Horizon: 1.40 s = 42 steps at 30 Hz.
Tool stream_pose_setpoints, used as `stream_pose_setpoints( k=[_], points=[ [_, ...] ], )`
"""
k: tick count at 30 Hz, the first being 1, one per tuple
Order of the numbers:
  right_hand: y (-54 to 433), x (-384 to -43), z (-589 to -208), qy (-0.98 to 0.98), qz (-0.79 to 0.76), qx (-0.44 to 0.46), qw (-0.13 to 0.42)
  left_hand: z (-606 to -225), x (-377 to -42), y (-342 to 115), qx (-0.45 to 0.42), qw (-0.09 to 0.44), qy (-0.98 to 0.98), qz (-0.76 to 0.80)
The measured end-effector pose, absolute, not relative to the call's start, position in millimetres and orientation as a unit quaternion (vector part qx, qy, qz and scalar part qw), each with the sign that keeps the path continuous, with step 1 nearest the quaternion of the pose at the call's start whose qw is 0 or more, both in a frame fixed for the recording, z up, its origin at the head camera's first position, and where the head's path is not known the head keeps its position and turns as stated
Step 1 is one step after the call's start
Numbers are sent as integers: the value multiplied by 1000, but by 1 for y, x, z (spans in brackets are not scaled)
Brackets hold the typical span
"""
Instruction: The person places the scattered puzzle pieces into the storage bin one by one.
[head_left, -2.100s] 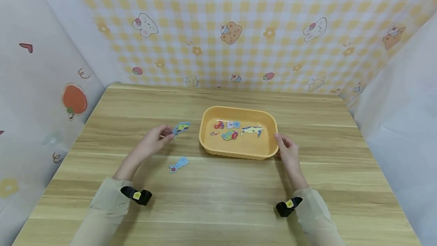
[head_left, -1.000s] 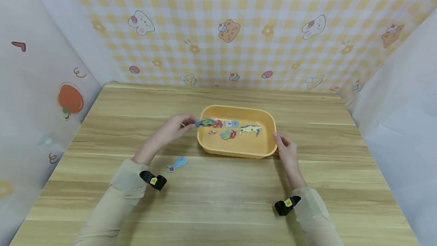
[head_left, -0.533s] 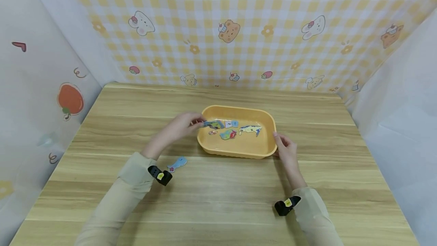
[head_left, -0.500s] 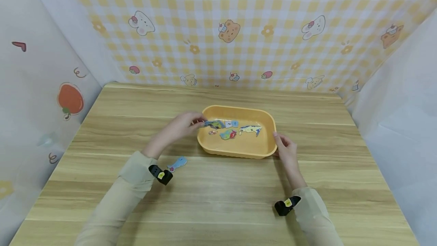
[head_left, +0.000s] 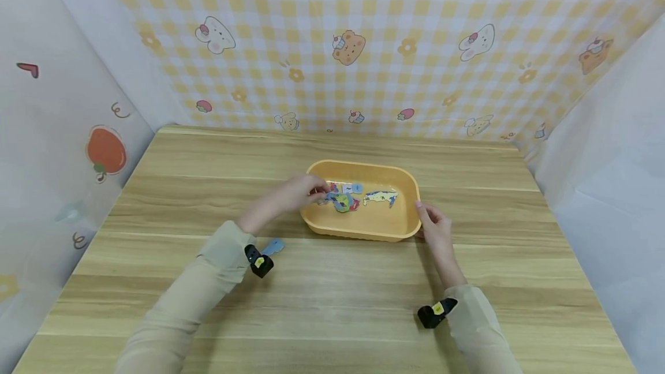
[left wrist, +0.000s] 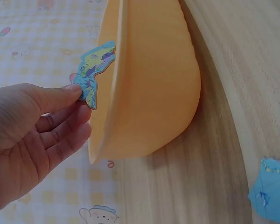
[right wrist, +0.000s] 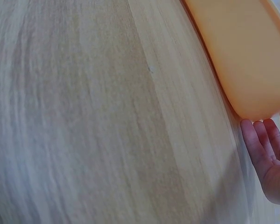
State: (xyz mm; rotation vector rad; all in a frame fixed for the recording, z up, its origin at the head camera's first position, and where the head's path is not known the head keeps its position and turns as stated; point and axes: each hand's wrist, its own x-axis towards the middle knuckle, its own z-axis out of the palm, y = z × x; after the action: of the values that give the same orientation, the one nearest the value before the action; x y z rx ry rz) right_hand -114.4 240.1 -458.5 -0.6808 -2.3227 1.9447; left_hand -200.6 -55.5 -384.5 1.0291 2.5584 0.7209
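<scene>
Between thumb and fingers, my left hand [head_left: 303, 192] pinches a flat blue, green and yellow map puzzle piece [head_left: 342, 202]. In the left wrist view this piece [left wrist: 95, 65] is tilted over the rim of the yellow-orange tray [head_left: 358, 234]. Below it in the head view, it partly covers a red-and-green piece [head_left: 355, 205] in the tray. A pale yellow-blue piece [head_left: 381, 197], a white-and-blue piece [head_left: 352, 188] and a red piece [head_left: 334, 187] lie there too. My right hand [head_left: 437, 229] holds the tray's right end, thumb at the rim; its fingertips [right wrist: 252, 135] touch the outer wall.
A light-blue puzzle piece [head_left: 273, 246] lies on the wooden table [head_left: 343, 305] in front of the tray's left end, partly hidden by the left wrist camera [head_left: 261, 263]. Behind the table hangs a yellow checked cloth [head_left: 384, 85].
My left hand has carried the map puzzle piece rightward from beside the tray to over its left part, then slightly nearer to me. The right hand stays at the tray's right end.
</scene>
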Motion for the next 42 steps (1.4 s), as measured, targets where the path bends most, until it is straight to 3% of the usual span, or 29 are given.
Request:
stream_pose_setpoints(
  k=[9, 22, 26, 36, 42],
  points=[
    [239, -114, -458, -747, 626, -222, 17, -394, -202, -43, 394, 165, 873, 235],
    [238, -114, -458, -754, 621, -216, 21, -403, -202, -29, 349, 288, 879, 149],
    [239, -114, -458, -754, 618, -223, 21, -404, -202, -25, 337, 304, 881, 133],
    [239, -115, -457, -749, 625, -218, 17, -399, -200, -23, 341, 306, 881, 118],
    [238, -114, -457, -753, 621, -217, 20, -400, -200, -32, 362, 231, 884, 186]
  ],
)
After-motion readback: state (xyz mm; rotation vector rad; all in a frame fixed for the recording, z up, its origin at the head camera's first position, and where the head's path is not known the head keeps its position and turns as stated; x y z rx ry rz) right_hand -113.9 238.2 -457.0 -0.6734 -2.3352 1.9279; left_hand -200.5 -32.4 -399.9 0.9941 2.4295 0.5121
